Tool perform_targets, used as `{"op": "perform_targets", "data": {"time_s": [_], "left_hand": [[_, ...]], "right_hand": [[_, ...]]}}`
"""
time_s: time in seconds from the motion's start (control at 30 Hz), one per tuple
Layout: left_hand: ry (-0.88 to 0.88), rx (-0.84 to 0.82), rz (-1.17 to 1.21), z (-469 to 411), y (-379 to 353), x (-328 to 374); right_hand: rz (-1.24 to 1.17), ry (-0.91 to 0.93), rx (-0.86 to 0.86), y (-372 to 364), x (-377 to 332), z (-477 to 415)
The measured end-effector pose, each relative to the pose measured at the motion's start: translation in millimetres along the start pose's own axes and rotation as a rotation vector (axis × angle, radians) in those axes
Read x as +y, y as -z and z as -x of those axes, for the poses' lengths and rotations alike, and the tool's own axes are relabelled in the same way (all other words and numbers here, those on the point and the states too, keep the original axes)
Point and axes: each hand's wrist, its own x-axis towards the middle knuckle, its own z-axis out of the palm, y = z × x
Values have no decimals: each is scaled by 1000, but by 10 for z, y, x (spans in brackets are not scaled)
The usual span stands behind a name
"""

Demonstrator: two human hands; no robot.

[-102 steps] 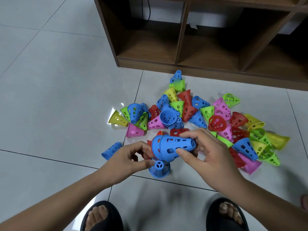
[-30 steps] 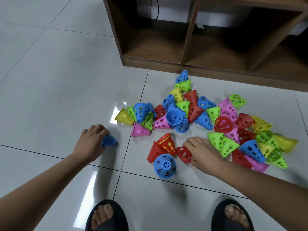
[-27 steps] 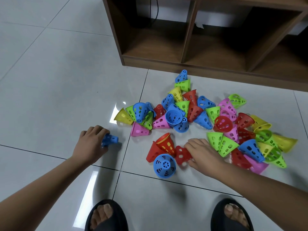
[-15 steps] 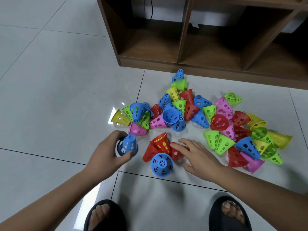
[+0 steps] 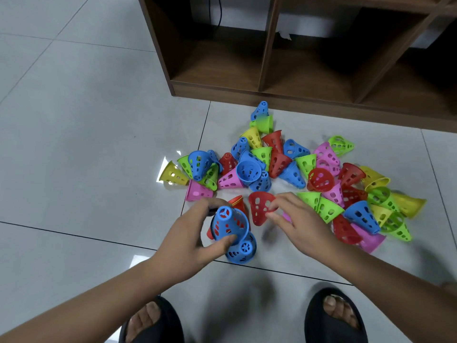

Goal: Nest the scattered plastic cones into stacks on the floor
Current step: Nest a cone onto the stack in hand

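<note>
On the grey tiled floor (image 5: pixel 86 144), in front of a brown wooden shelf unit (image 5: pixel 222 70): loose pile of perforated plastic cones (image 5: pixel 291 173), blue, red, green, yellow and pink, mostly on their sides, touching or overlapping. Pile runs from a yellow cone (image 5: pixel 173 174) at the left edge to a second yellow cone (image 5: pixel 408 204) at far right. Left grip (image 5: pixel 188 238) clamped on a blue cone (image 5: pixel 228 225): thumb on the near wall, fingers curled over the far side. Cone is tilted, spoked narrow end up and to the left, wide mouth down-right. Red shows through its holes; cannot tell whether that is a cone inside it or one lying behind. Second blue cone (image 5: pixel 241 248) on the floor just under the held one, spoked narrow end facing the camera; contact between the two not resolvable. Right grip (image 5: pixel 296 226) pinching a red cone (image 5: pixel 259 207) by its side wall, thumb and forefinger together on the plastic, other fingers spread loosely. That cone has its wide mouth away from the camera, tip toward it, just beside the held blue one with a small gap between. Two green cones (image 5: pixel 326 210) lie just right of the right grip. Black slippers (image 5: pixel 333 318) at the bottom edge, toes visible.
</note>
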Motion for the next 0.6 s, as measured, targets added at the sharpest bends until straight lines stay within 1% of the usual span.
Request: {"op": "perform_targets", "data": {"time_s": [0.13, 0.2, 0.27, 0.33, 0.4, 0.43, 0.5, 0.6], "left_hand": [[-26, -2, -15, 39, 1, 11], [-32, -35, -54, 53, -20, -8], [-34, -66, -94, 70, -67, -36], [-36, -86, -116, 93, -136, -70], [-33, -114, -132, 116, -209, -115], [-32, -125, -140, 125, -238, -140], [-32, -136, -154, 141, -273, -188], [-24, -128, -141, 152, -295, -222]], "right_hand": [[-288, -148, 45, 293, -322, 88], [-512, -244, 68, 388, -469, 106], [-795, -333, 74, 438, -595, 109], [-1052, -388, 39, 467, -720, 140], [-1233, -405, -35, 468, -834, 213], [-1285, -405, -85, 455, -880, 251], [-1313, -403, -191, 371, -925, 321], [-1206, -419, -308, 186, -913, 389]]}}
